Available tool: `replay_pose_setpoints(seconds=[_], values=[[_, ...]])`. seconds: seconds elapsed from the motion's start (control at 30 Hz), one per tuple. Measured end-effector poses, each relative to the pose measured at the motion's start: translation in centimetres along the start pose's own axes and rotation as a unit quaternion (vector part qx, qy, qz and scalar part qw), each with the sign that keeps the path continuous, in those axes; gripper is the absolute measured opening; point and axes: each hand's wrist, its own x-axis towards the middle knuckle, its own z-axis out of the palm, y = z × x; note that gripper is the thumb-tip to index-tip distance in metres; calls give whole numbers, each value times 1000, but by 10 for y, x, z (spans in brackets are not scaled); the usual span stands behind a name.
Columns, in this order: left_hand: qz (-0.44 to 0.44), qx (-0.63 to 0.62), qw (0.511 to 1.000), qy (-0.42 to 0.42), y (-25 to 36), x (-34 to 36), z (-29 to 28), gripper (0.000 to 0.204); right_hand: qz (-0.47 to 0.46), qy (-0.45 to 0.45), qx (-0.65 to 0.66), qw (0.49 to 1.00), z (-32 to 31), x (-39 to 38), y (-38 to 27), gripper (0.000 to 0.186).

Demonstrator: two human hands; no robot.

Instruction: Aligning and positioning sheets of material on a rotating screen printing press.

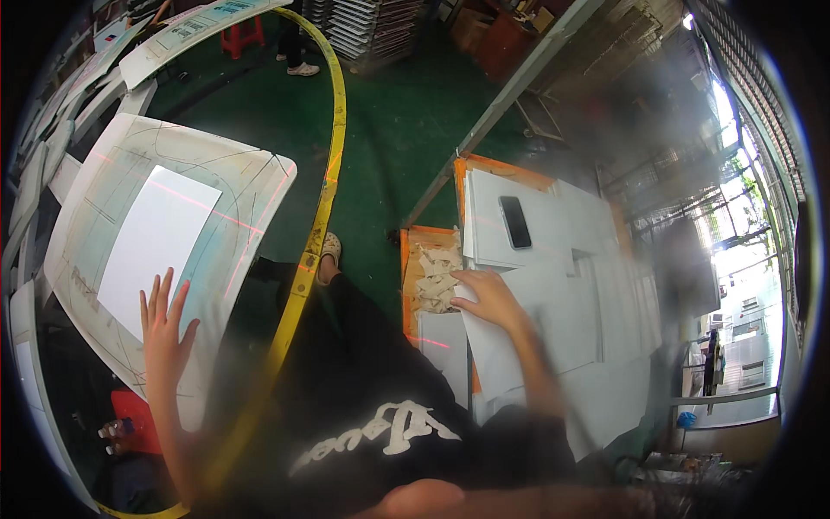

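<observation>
Over the lower edge of a white sheet of paper (164, 229), my left hand (164, 333) is open with its fingers spread. That sheet lies on a pale, stained board (251, 177) with rounded corners and pencil-like lines. My right hand (493, 301) is at the left edge of the paper stack (553, 303), its thumb and forefinger at the corner of a top sheet (493, 350). This sheet's left edge curves away from the stack. Part of the grip is hidden by the hand. A dark phone (515, 222) lies on the stack, beyond my right hand.
A yellow curved rail (327, 203) runs between the board and my legs. Torn pale scraps (435, 277) fill an orange-edged compartment beside the stack. A grey metal bar (506, 104) slants above it. More boards line the left; a red stool (242, 36) stands farther back.
</observation>
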Motion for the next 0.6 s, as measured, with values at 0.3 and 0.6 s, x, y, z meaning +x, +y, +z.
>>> replay_pose_setpoints(seconds=[0.3,0.6], values=[[42,26,999,13,25,3,3,66,52,54,103,992,8,-2,-4,35],[51,8,999,-10,32,18,2,65,59,79,116,988,3,3,1,32]])
